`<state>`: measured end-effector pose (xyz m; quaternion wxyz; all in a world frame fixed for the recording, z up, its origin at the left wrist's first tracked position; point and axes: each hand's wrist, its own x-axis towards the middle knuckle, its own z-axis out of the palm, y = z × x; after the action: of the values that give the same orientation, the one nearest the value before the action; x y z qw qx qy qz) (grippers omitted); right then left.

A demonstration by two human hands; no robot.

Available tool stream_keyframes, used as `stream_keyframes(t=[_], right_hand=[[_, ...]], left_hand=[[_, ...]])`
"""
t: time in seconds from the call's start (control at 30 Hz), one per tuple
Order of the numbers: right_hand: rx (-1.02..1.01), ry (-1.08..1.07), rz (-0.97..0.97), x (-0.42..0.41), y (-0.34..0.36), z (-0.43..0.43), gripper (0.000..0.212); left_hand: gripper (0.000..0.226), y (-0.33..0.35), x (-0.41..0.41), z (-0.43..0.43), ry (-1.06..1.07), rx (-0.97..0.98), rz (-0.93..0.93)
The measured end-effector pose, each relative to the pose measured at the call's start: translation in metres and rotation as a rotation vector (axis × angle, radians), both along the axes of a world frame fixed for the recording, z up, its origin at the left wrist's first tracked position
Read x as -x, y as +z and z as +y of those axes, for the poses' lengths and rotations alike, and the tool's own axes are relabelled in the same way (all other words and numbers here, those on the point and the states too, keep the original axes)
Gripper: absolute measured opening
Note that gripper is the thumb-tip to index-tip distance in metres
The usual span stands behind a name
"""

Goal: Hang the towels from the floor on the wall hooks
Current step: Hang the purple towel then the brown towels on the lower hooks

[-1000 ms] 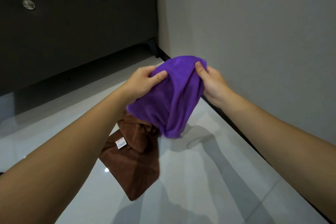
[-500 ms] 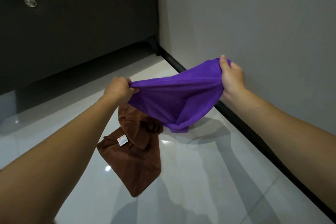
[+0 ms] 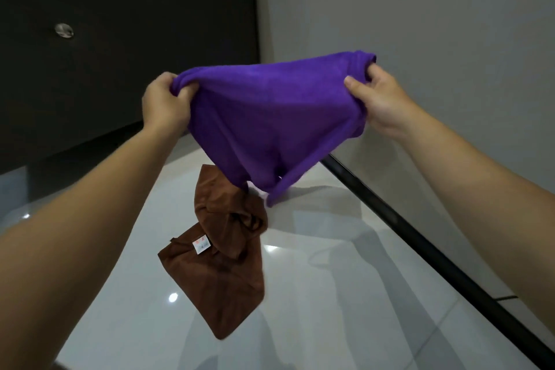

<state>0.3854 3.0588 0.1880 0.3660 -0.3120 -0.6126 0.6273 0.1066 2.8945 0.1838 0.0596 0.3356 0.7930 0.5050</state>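
Observation:
A purple towel (image 3: 270, 117) hangs spread in the air between both hands, its lower part sagging toward the floor. My left hand (image 3: 163, 103) grips its left corner in a fist. My right hand (image 3: 375, 99) pinches the right corner near the grey wall. Below it a crumpled brown towel (image 3: 222, 264) with a small white label lies on the glossy white floor. No wall hooks are in view.
A grey wall (image 3: 420, 9) rises on the right with a black skirting strip (image 3: 420, 243) along its foot. A dark panel (image 3: 120, 39) with a round metal fitting (image 3: 64, 30) stands at the left and back. The white tiled floor (image 3: 330, 294) reflects light.
My hands have moved apart and upward, and the purple towel, bunched a second ago, is now stretched wide between them. The brown towel has stayed in place.

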Motion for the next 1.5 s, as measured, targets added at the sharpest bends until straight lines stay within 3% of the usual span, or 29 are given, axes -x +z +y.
stream_keyframes(t=[0.13,0.3,0.43,0.53,0.63,0.73,0.83,0.93,1.0,1.07,1.1,1.17,1.23,1.33,1.4,1.5], right_hand=[[0.025,-0.128,0.082,0.006,0.025,0.008,0.008],[0.127,0.059,0.275,0.014,0.038,0.003,0.014],[0.032,0.138,0.014,0.014,0.033,0.004,0.026],[-0.031,0.036,-0.118,0.013,0.031,0.009,0.011],[-0.112,-0.100,-0.263,0.015,0.030,0.019,0.014],[-0.264,-0.114,-0.579,0.017,0.040,0.021,0.020],[-0.237,-0.049,-0.768,0.017,0.055,0.015,0.028],[-0.020,-0.030,-0.610,0.016,0.063,0.014,0.031],[0.092,0.075,-0.447,0.013,0.064,0.016,0.022],[0.092,0.228,-0.334,0.010,0.063,0.018,0.005],[0.072,0.259,-0.310,0.009,0.062,0.018,0.011],[-0.003,0.207,-0.315,0.011,0.059,0.019,0.016],[-0.082,0.102,-0.343,0.016,0.059,0.021,0.006],[-0.217,-0.018,-0.479,0.024,0.060,0.025,0.009],[-0.220,-0.073,-0.516,0.029,0.060,0.027,0.011],[-0.170,-0.169,-0.416,0.033,0.058,0.031,0.023]], left_hand=[[0.011,0.024,0.009,-0.005,0.037,-0.038,0.050],[0.009,0.041,0.013,-0.003,0.018,-0.147,-0.071],[0.009,0.048,0.021,-0.007,0.053,-0.063,-0.118],[0.006,0.051,0.023,-0.011,0.014,0.012,-0.167],[0.014,0.055,0.024,-0.014,-0.017,0.062,-0.113],[0.017,0.060,0.026,-0.017,-0.050,0.114,-0.046],[0.018,0.065,0.030,-0.017,-0.060,0.151,-0.048],[0.026,0.068,0.034,-0.018,-0.039,0.127,-0.102],[0.032,0.068,0.036,-0.019,-0.006,0.110,-0.127],[0.036,0.068,0.040,-0.021,0.023,0.083,-0.154],[0.039,0.068,0.043,-0.022,0.037,0.072,-0.162],[0.046,0.070,0.047,-0.026,0.065,0.069,-0.159],[0.051,0.071,0.050,-0.028,0.086,0.057,-0.149],[0.054,0.075,0.049,-0.031,0.089,0.018,-0.175],[0.051,0.077,0.051,-0.032,0.081,0.001,-0.179],[0.040,0.078,0.055,-0.035,0.054,-0.007,-0.196]])
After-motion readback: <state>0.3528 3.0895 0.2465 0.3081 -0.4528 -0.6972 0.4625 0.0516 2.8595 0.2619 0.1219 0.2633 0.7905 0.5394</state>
